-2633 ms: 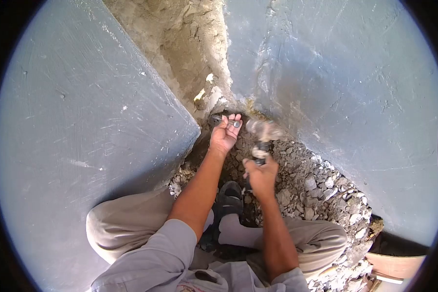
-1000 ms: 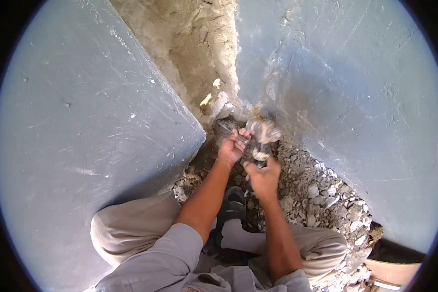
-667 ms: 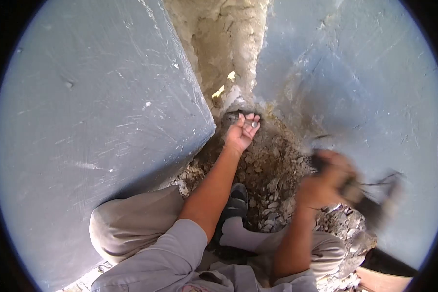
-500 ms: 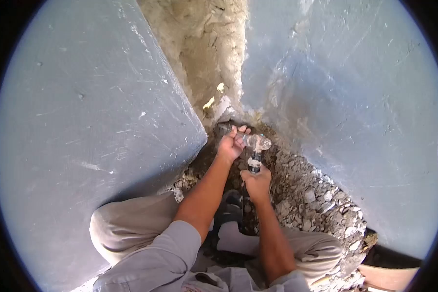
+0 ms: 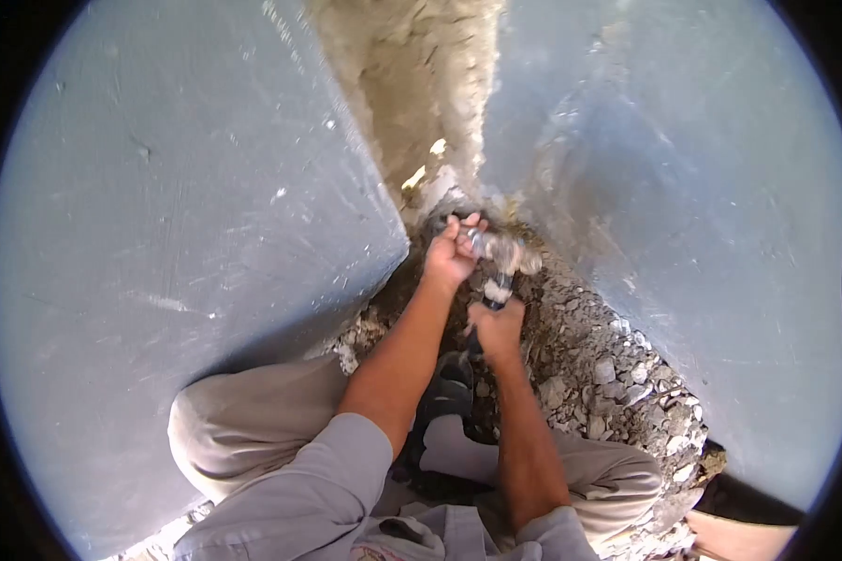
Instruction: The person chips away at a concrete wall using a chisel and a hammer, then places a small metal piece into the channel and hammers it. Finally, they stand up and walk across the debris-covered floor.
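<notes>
My right hand (image 5: 498,325) is wrapped round the black handle of a hammer (image 5: 515,254), whose dusty metal head is smeared by motion. Closed round a short metal chisel (image 5: 478,241), my left hand (image 5: 453,252) sits just left of the hammer head. The chisel's struck end points right, close to the hammer head. Its other end is mostly hidden by my fingers, toward a broken hollow (image 5: 447,208) at the foot of the wall corner.
Grey painted slabs rise at left (image 5: 206,187) and right (image 5: 683,206), with a bare earthy strip (image 5: 407,84) between them. Broken rubble (image 5: 608,383) covers the ground at right. My shoe (image 5: 447,393) and bent knees are below. A curved tan rim (image 5: 744,535) shows at lower right.
The hammer head has shifted slightly right and up, and its handle tilts more. My left hand still grips the chisel. The whole view has moved a little.
</notes>
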`<state>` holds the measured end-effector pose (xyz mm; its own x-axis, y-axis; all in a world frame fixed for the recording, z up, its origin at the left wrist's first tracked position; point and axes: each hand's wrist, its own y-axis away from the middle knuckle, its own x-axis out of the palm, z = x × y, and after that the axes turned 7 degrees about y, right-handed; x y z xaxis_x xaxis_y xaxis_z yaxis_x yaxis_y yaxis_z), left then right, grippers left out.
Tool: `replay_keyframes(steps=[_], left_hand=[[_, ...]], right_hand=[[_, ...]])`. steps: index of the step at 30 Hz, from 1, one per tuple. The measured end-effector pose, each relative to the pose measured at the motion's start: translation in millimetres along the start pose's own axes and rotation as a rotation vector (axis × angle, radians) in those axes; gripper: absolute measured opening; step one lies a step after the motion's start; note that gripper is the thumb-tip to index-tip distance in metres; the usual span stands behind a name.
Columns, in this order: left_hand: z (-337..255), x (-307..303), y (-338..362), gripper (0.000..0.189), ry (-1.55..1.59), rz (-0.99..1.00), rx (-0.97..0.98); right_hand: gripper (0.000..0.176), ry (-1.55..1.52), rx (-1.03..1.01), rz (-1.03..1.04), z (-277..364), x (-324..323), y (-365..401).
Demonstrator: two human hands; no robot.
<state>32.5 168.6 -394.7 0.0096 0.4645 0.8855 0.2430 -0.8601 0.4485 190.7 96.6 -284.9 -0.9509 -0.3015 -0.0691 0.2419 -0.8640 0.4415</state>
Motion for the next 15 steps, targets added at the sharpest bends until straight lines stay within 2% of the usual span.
replay_keyframes(steps=[2, 4, 6, 7, 8, 9, 10, 12, 13, 14, 15], left_hand=[[-12, 23, 17, 0.019, -0.105, -0.090, -0.004], [-16, 28, 14, 0.013, -0.068, -0.054, 0.002], [-11, 20, 11, 0.012, -0.036, -0.046, -0.009], [-6, 27, 16, 0.015, -0.058, -0.094, -0.008], [-3, 24, 17, 0.017, -0.071, -0.084, -0.016], [-1, 21, 17, 0.019, -0.080, -0.074, -0.022], [0, 17, 18, 0.021, -0.086, -0.066, -0.024], [1, 17, 21, 0.028, -0.095, -0.078, -0.029], [0, 18, 21, 0.029, -0.103, -0.079, -0.026], [0, 20, 20, 0.030, -0.115, -0.076, -0.026], [-1, 23, 21, 0.032, -0.136, -0.078, -0.024]], right_hand=[[0.019, -0.017, -0.099, -0.129, -21, 3, 2], [0.023, -0.091, -0.172, -0.127, 34, -12, 21], [0.024, 0.127, -0.384, -0.237, 82, -42, 26], [0.024, 0.015, -0.544, -0.311, 117, -51, 41], [0.021, 0.083, -0.569, -0.444, 146, -62, 56], [0.015, -0.005, -0.665, -0.467, 174, -64, 70], [0.012, 0.225, -0.909, -0.575, 185, -76, 71], [0.014, 0.099, -1.142, -0.689, 177, -73, 59], [0.014, -0.150, -0.984, -0.680, 137, -73, 40], [0.011, 0.061, -0.812, -0.696, 94, -61, 21], [0.009, 0.304, -0.586, -0.533, 46, -40, 6]])
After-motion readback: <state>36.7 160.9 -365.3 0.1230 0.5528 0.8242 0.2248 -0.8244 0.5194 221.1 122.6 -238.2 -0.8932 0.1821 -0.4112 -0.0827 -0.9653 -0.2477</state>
